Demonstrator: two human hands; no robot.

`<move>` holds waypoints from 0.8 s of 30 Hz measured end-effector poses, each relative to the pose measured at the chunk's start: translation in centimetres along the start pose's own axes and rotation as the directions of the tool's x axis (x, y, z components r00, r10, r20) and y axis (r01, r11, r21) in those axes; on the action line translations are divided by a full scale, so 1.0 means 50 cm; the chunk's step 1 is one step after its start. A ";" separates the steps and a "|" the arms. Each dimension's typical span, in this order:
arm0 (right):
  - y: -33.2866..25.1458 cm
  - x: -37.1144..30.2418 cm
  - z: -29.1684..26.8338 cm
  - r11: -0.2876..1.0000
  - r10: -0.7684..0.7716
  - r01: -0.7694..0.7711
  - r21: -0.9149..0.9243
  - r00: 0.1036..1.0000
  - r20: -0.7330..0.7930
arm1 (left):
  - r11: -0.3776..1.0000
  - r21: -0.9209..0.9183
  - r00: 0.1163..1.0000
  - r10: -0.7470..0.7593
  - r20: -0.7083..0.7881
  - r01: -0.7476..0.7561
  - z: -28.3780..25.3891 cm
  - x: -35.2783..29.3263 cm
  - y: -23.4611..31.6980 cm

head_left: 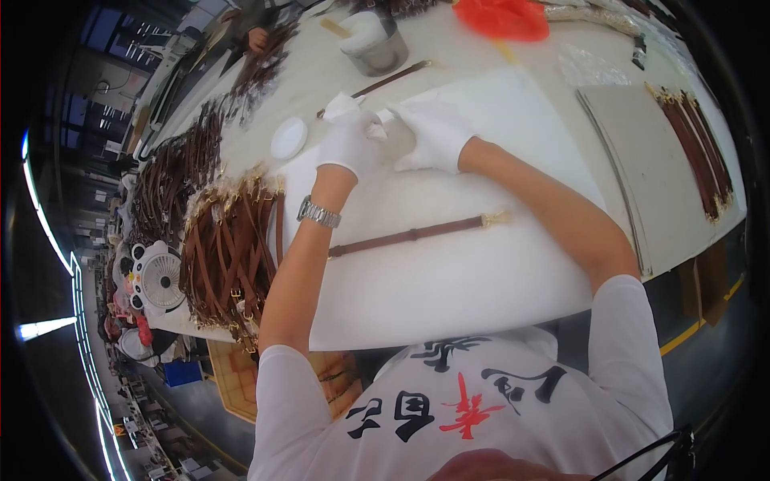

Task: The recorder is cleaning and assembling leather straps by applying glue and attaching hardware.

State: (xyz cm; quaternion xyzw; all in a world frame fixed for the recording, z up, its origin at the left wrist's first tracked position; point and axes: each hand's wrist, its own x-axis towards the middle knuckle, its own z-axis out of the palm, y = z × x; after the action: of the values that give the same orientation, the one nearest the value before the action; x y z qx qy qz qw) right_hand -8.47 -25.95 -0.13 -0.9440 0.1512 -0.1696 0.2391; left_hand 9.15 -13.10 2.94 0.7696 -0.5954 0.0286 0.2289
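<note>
Both my hands wear white gloves and are close together over the white table sheet. My left hand (351, 143) is closed on a crumpled white cloth (343, 106), which sticks out beyond the fingers. Beside it, my right hand (439, 136) is curved, with thumb and fingers apart; its fingertips are close to the left hand. Just beyond the hands lies a narrow brown strap (393, 78), tilted, its near end by the cloth. Nearer to me, another brown leather strap (409, 235) with gold-coloured hardware at its right end lies flat across the sheet (449, 297).
A round white lid (289, 138) is left of my hands, and a grey tub (377, 50) stands beyond. Brown straps pile up at the left (228, 248). More straps (694, 152) lie on a grey board (613, 136) at right. Far off are red plastic (505, 18) and another person's hand (257, 39).
</note>
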 end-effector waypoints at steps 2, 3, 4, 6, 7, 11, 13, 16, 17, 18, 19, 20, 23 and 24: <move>-0.002 0.000 0.001 1.000 -0.008 0.008 -0.014 1.000 0.007 | 0.997 0.080 0.995 0.000 0.100 -0.008 0.006 0.000 0.004; -0.003 0.000 -0.001 1.000 -0.022 0.022 0.007 1.000 -0.013 | 0.987 0.160 0.981 -0.009 0.191 -0.022 0.005 0.001 0.004; -0.005 0.001 -0.003 0.999 -0.037 0.038 0.027 0.999 -0.033 | 0.986 0.167 0.983 -0.015 0.185 -0.017 0.002 -0.002 0.003; -0.011 0.000 -0.003 0.998 -0.023 0.024 0.056 0.999 -0.029 | 0.998 0.061 0.994 0.003 0.111 -0.010 -0.006 -0.006 0.003; -0.014 -0.002 -0.003 0.997 0.001 0.000 0.083 1.000 -0.023 | 0.998 0.065 0.994 0.004 0.107 -0.011 -0.014 -0.007 0.001; -0.014 -0.003 -0.010 0.996 -0.002 0.001 0.084 1.000 0.005 | 0.934 -0.290 0.978 -0.206 0.040 0.208 -0.057 -0.038 -0.013; 0.000 -0.006 0.016 0.996 -0.076 0.080 0.043 0.992 -0.097 | 0.837 -0.416 0.933 -0.344 0.106 0.356 -0.083 -0.063 -0.048; -0.014 -0.010 0.007 0.996 -0.038 0.040 0.074 0.999 -0.034 | 0.556 -0.734 0.908 -0.362 0.209 0.390 -0.116 -0.136 -0.134; -0.012 -0.011 0.003 0.995 -0.054 0.056 0.079 0.998 -0.027 | 0.291 -0.882 0.913 -0.285 0.290 0.371 -0.125 -0.167 -0.147; -0.010 -0.012 -0.003 0.995 -0.004 0.005 0.096 1.000 -0.009 | -0.003 -0.939 0.923 -0.184 0.338 0.343 -0.136 -0.197 -0.150; -0.017 -0.012 -0.012 0.993 0.054 -0.055 0.107 0.998 0.012 | -0.006 -0.940 0.922 -0.195 0.334 0.340 -0.147 -0.218 -0.134; -0.024 -0.013 -0.019 0.993 0.048 -0.050 0.108 0.999 0.021 | -0.062 -0.934 0.901 -0.250 0.356 0.352 -0.158 -0.238 -0.117; -0.093 -0.037 -0.056 0.990 0.007 0.002 0.142 0.998 -0.058 | 0.102 -0.939 0.898 -0.340 0.278 0.329 -0.213 -0.312 -0.120; -0.114 -0.053 -0.060 0.982 -0.091 0.106 0.155 0.991 -0.102 | 0.332 -0.892 0.924 -0.331 0.194 0.306 -0.228 -0.337 -0.119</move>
State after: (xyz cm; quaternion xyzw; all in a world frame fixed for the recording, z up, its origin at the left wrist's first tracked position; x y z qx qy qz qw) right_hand -10.87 -21.41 4.57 -0.9192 0.1011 -0.2371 0.2978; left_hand 12.42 7.65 5.88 0.6193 -0.3485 -0.3364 0.6180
